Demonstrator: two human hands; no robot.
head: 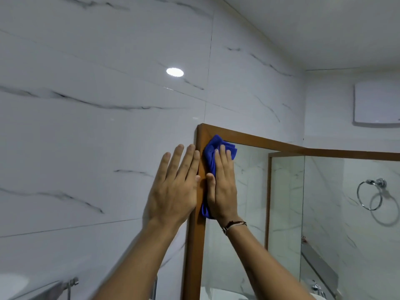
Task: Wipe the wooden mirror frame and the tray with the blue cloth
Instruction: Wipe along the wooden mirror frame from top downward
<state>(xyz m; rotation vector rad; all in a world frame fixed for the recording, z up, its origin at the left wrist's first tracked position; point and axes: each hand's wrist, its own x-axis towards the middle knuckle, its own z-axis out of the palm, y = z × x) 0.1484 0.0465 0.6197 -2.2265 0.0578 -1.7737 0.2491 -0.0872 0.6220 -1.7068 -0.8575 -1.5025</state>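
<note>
Right hand (223, 187) flat, fingers extended, pressing the blue cloth (213, 152) against the wooden mirror frame (198, 245) just below its upper-left corner; cloth bunched, overlapping frame and the glass edge. Left hand (173, 191) open and empty, palm flat on the marble-tile wall (86, 126) at 9 o'clock of the cloth, fingertips touching the frame's outer edge, likely bracing. Tray not identifiable here.

Judged step: wiping the left upright near the top. To do it well: keep the palm flat, run long strokes with the grain down toward 6 o'clock, wrap cloth over the outer edge, then work the mitred corner and along the top rail (281, 145) toward 3 o'clock. Avoid smearing the mirror glass (244, 213).
</note>
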